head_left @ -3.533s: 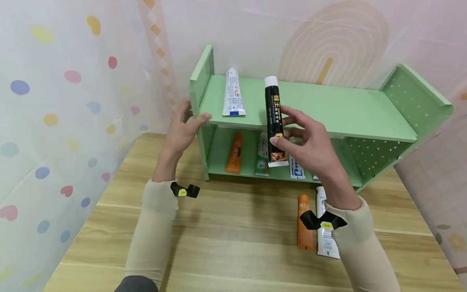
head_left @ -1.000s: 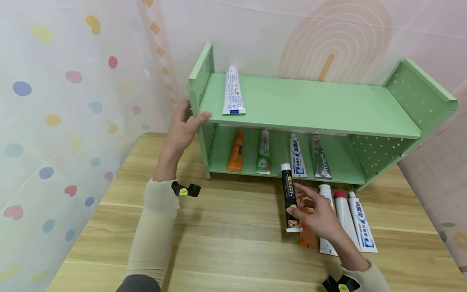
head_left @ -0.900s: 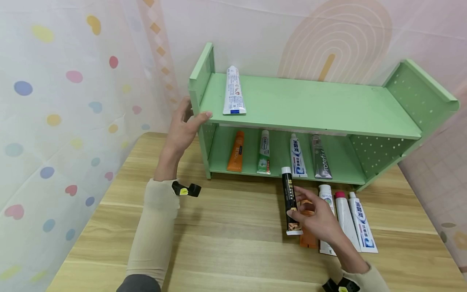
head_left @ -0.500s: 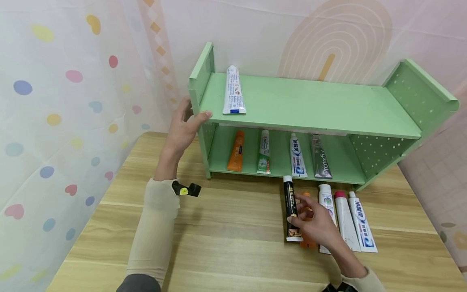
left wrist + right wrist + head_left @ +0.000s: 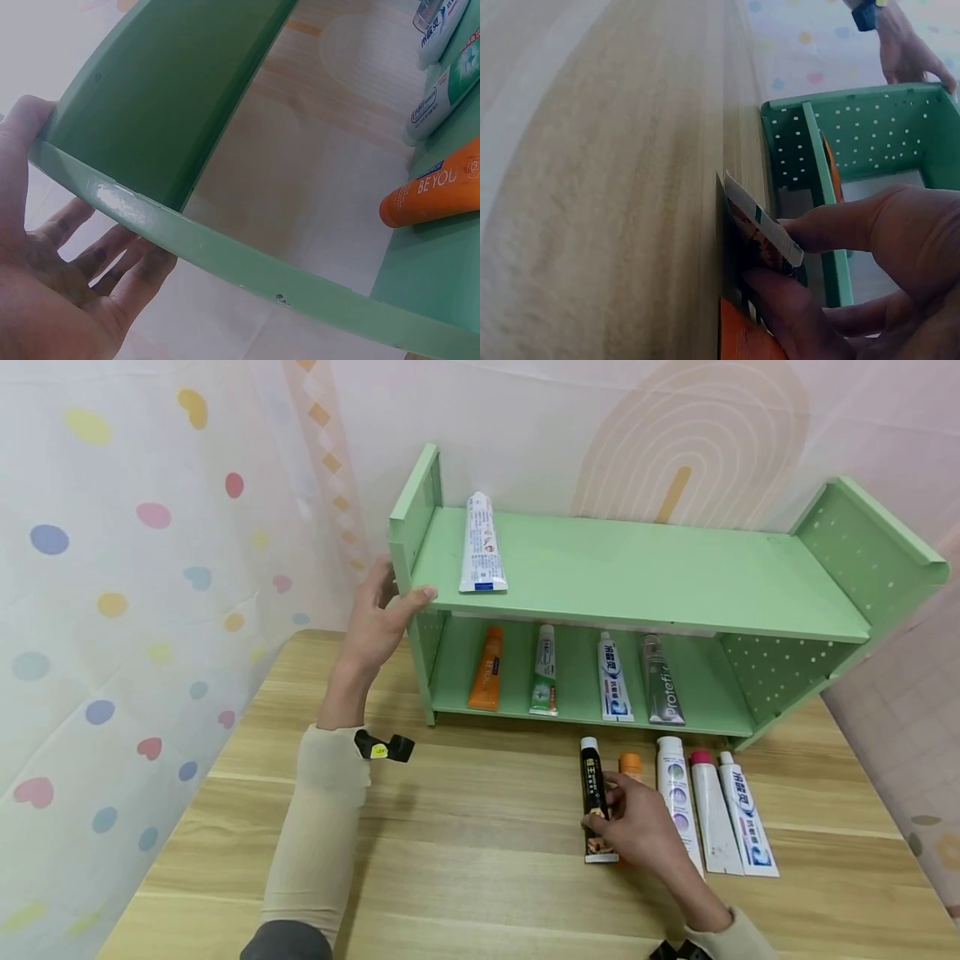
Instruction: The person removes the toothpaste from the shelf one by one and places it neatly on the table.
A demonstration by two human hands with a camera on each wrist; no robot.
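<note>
My right hand (image 5: 637, 822) pinches a black toothpaste tube (image 5: 592, 777) with a white cap, thumb on its left side and fingers on its right. The tube lies low over the table, cap toward the shelf, beside an orange tube (image 5: 631, 765) that the hand mostly covers. In the right wrist view its flat crimped end (image 5: 761, 225) shows at the tabletop. My left hand (image 5: 381, 618) grips the left side of a green two-tier shelf (image 5: 660, 568), thumb over the front edge and fingers behind the side panel; the left wrist view shows those fingers (image 5: 142, 274) under the rim.
Right of the orange tube lie a white tube (image 5: 678, 797), a red-capped white tube (image 5: 714, 827) and a blue-and-white tube (image 5: 750, 827). Several tubes, including a grey one (image 5: 662, 685), stand on the lower tier. One white tube (image 5: 482, 547) leans on the upper tier's left.
My right hand has brought the black tube from in front of the upper tier down to the table, left of the orange tube. The left hand has stayed on the shelf's side.
</note>
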